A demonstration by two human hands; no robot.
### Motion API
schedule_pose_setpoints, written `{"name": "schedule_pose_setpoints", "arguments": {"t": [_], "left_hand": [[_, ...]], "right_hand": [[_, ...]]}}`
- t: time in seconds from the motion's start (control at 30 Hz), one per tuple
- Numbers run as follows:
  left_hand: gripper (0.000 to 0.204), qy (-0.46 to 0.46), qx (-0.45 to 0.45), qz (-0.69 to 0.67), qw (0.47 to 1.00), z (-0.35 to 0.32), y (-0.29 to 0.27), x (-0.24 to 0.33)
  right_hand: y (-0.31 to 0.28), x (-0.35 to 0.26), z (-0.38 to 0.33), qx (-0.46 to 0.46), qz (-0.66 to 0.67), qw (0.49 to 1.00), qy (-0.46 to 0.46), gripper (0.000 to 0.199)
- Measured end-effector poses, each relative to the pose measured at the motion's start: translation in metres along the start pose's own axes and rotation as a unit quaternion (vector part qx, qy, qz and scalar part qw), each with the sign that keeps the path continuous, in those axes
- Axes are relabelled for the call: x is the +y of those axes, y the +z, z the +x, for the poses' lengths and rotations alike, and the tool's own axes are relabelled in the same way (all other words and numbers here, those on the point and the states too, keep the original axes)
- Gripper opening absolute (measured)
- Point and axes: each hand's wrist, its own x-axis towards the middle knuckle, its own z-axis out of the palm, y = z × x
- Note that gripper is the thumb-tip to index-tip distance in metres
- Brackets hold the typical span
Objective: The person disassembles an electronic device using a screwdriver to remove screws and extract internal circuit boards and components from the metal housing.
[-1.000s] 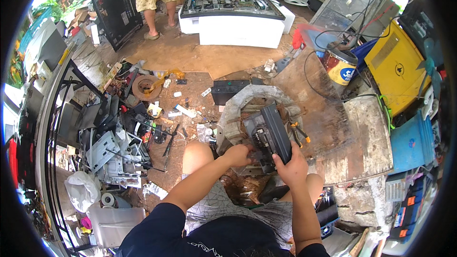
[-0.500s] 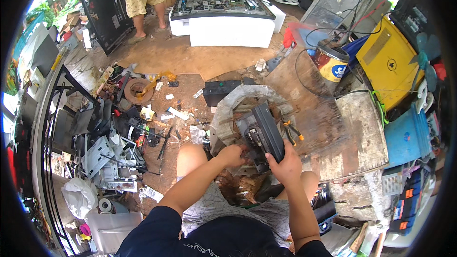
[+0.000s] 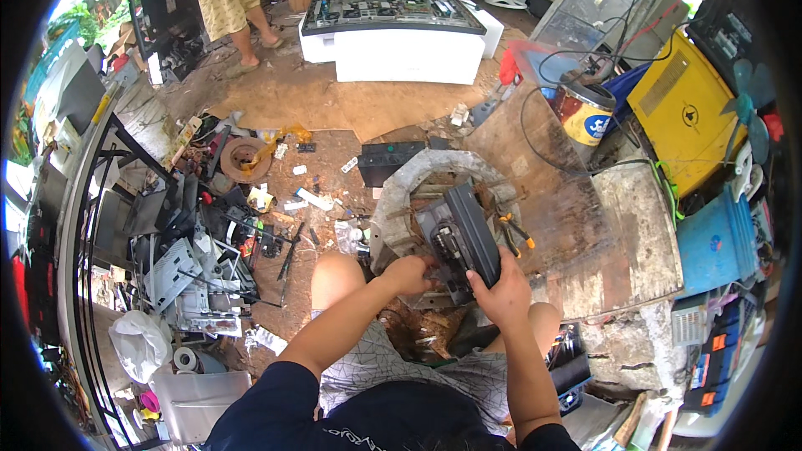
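Observation:
A long black electronic device [image 3: 469,230], with its housing opened, is held tilted over a round, pale, worn stand [image 3: 393,196]. Along its left side, metal and plastic inner parts show. My right hand [image 3: 504,288] grips the lower right end, thumb on top and fingers behind. At the lower left edge is my left hand [image 3: 408,276], its fingers curled in against the device; what they pinch is hidden. Yellow-and-black pliers [image 3: 515,231] lie just right of the device on the stand's rim. Beyond the stand sits a black box [image 3: 391,162].
Scrap parts and cables [image 3: 196,276] pile up on the left. A wooden board [image 3: 551,200] lies on the right, beside a paint bucket [image 3: 585,113] and yellow panel [image 3: 689,113]. Ahead, a circuit-covered panel [image 3: 393,10] rests on white foam [image 3: 409,58]. Two other people are at the back.
The person at the back left has stepped left, and the large black panel beside them has gone from its place. My hands and the device stay nearly still.

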Motion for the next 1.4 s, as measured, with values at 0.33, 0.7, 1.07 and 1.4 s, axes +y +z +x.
{"name": "schedule_pose_setpoints", "arguments": {"t": [0.33, 0.7, 1.07, 1.4], "left_hand": [[0.050, -0.002, 0.003, 0.009, 1.000, 0.001, 0.002, -0.002], [0.048, -0.001, -0.004, 0.041, 0.999, 0.001, -0.003, -0.005], [0.063, -0.122, 0.137, -0.144, 0.972, 0.007, -0.013, -0.008], [0.071, 0.042, -0.052, -0.554, 0.830, -0.003, -0.007, -0.003]], "right_hand": [[0.001, 0.002, -0.001, 0.004, -0.004, 1.000, 0.008, 0.067], [0.004, 0.003, -0.001, 0.025, -0.013, 1.000, -0.012, 0.070], [-0.039, 0.084, -0.006, 0.041, 0.253, 0.963, 0.087, 0.048], [-0.017, 0.079, -0.059, 0.045, 0.571, 0.783, 0.243, 0.038]]}}
